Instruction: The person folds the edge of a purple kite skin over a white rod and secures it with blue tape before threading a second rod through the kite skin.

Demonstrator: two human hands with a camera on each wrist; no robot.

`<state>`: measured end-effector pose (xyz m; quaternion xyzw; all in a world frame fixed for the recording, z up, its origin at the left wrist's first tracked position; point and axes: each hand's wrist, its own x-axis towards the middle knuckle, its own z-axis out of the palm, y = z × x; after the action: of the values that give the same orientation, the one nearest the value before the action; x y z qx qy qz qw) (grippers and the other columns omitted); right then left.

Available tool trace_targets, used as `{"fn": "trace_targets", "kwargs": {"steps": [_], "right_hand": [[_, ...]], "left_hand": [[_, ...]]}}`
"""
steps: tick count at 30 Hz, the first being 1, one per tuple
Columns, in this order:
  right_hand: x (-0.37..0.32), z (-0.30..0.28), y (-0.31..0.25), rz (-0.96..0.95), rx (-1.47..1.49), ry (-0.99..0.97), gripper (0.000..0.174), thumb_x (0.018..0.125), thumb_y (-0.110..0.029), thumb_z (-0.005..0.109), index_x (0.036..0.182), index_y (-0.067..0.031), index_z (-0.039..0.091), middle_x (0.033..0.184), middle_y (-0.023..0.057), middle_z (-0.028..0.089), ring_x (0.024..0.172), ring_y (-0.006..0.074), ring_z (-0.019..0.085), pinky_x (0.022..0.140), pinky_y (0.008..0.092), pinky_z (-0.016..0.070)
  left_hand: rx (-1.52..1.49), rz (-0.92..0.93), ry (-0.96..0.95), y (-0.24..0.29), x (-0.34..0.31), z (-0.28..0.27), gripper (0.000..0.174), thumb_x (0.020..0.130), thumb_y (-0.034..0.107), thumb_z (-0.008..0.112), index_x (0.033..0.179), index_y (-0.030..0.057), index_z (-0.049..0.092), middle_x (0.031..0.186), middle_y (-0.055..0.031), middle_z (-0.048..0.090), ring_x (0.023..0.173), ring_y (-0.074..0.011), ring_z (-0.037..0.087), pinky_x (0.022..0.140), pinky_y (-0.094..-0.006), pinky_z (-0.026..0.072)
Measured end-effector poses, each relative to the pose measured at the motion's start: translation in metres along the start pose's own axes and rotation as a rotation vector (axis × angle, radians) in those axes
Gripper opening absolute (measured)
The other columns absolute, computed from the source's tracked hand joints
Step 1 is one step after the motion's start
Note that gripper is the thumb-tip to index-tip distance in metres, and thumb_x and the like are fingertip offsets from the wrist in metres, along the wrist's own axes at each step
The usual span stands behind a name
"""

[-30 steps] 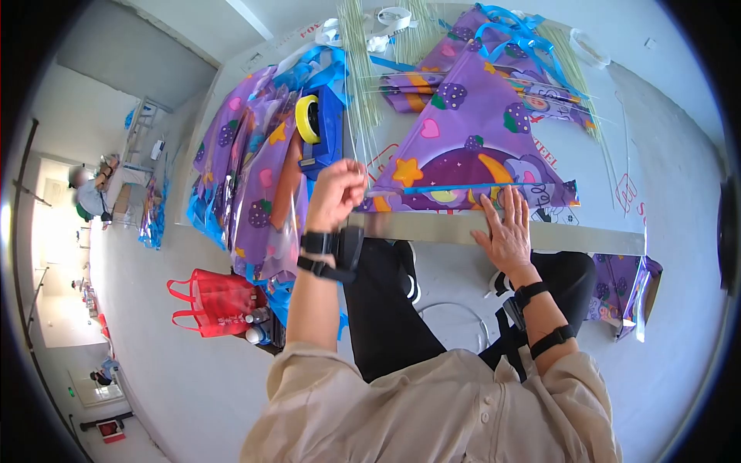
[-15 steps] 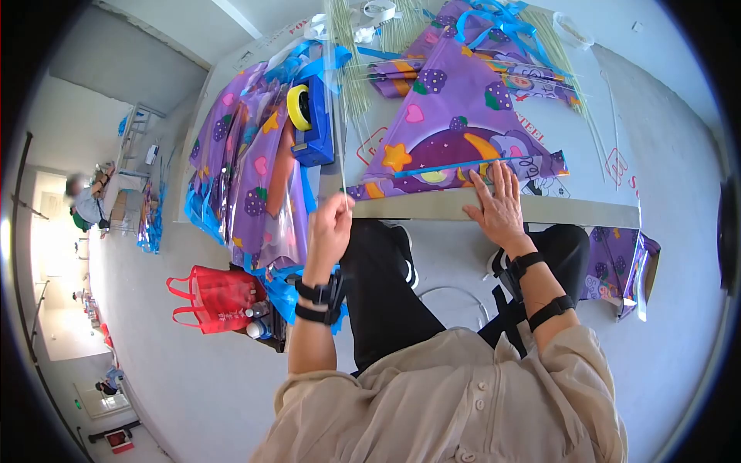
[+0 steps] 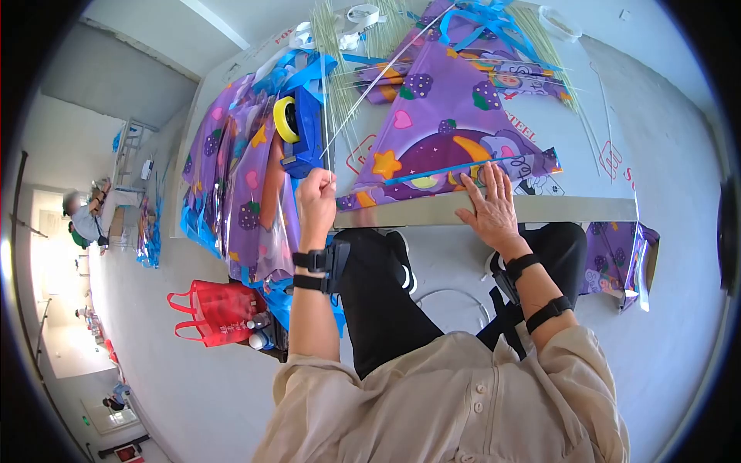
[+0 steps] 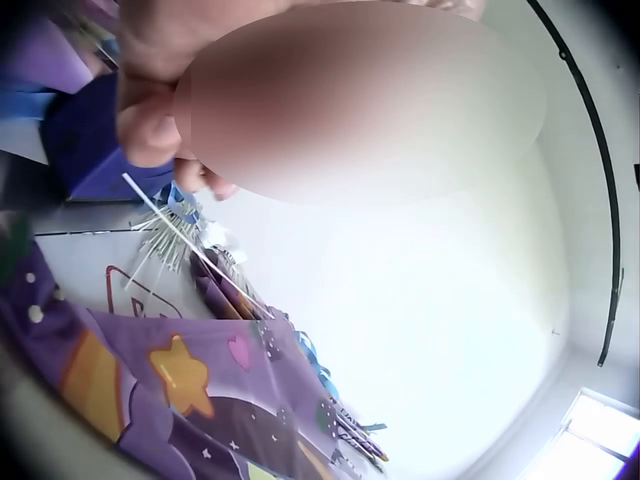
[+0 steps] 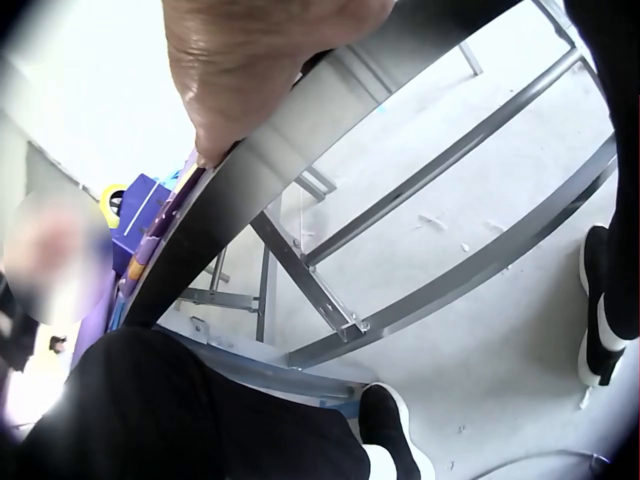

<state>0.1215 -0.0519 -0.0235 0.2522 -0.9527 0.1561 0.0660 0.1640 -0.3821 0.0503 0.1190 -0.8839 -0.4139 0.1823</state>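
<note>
A purple triangular kite (image 3: 432, 116), printed with stars, hearts and berries, lies on the table with a blue strip along its lower part. My right hand (image 3: 492, 207) rests on this kite's near edge, fingers straight and spread. Near the kite's left corner, my left hand (image 3: 315, 202) has its fingers curled and pinches a thin white stick; the grip itself is partly hidden. That stick (image 3: 386, 69) slants over the kite toward the far side in the head view. The left wrist view shows the stick (image 4: 200, 248) with one end close by the curled fingers (image 4: 150, 135).
A blue tape dispenser (image 3: 309, 131) with yellow tape stands left of the kite. Purple kites (image 3: 243, 170) hang over the table's left side. Bundles of thin sticks (image 3: 332, 54) and folded kites (image 3: 525, 73) lie at the back. A red bag (image 3: 220, 312) is on the floor.
My left hand has moved down and left, then slightly up. The slanting stick now shows across the kite. The right hand stays on the kite's near edge.
</note>
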Motion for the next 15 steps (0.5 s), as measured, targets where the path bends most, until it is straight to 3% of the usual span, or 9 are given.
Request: {"fn": "trace_targets", "kwargs": {"steps": [2,4,9,12,15], "right_hand": [[-0.001,-0.002,0.0,-0.018,0.011,0.012,0.069,0.08,-0.043,0.065,0.14,-0.0204,0.04,0.149,0.023,0.022,0.14,0.0382,0.017,0.114,0.0486,0.0123],[0.0,-0.006,-0.001,-0.006,0.018,-0.002,0.071,0.08,-0.043,0.066,0.14,-0.0158,0.039,0.148,0.0234,0.024,0.14,0.0379,0.018,0.114,0.0482,0.0126],[-0.002,-0.001,0.011,-0.012,0.212,0.092,0.073,0.076,-0.037,0.07,0.131,0.0016,0.04,0.143,0.0245,0.032,0.137,0.0382,0.024,0.114,0.0478,0.0163],[-0.003,0.002,0.017,-0.028,0.256,0.131,0.07,0.074,-0.031,0.072,0.128,0.0017,0.041,0.141,0.0224,0.034,0.135,0.0392,0.027,0.113,0.0483,0.0193],[-0.003,0.0,0.017,-0.034,0.313,0.177,0.069,0.07,-0.023,0.076,0.125,0.0013,0.043,0.127,0.0192,0.042,0.127,0.0396,0.035,0.111,0.0485,0.0241]], "left_hand": [[0.079,0.054,-0.037,0.004,-0.014,-0.007,0.013,0.073,-0.01,0.058,0.082,0.0,0.054,0.079,-0.017,0.062,0.073,-0.0368,0.06,0.064,-0.0387,0.0476],[0.299,0.325,-0.204,0.004,-0.026,-0.011,0.011,0.075,-0.007,0.057,0.082,0.0007,0.054,0.081,-0.0171,0.061,0.074,-0.0384,0.06,0.064,-0.0416,0.0472],[0.568,0.406,-0.398,-0.025,-0.034,-0.014,0.015,0.07,-0.01,0.048,0.078,0.0019,0.052,0.078,-0.0185,0.056,0.076,-0.042,0.057,0.064,-0.0496,0.0452],[0.546,0.42,-0.424,-0.038,-0.032,-0.014,0.014,0.07,-0.01,0.048,0.077,0.0016,0.052,0.077,-0.0187,0.056,0.075,-0.0421,0.057,0.064,-0.0495,0.0456],[0.591,0.398,-0.47,-0.041,-0.03,-0.015,0.013,0.07,-0.009,0.049,0.077,0.0018,0.052,0.077,-0.0181,0.056,0.075,-0.0408,0.058,0.064,-0.0488,0.0461]]}}
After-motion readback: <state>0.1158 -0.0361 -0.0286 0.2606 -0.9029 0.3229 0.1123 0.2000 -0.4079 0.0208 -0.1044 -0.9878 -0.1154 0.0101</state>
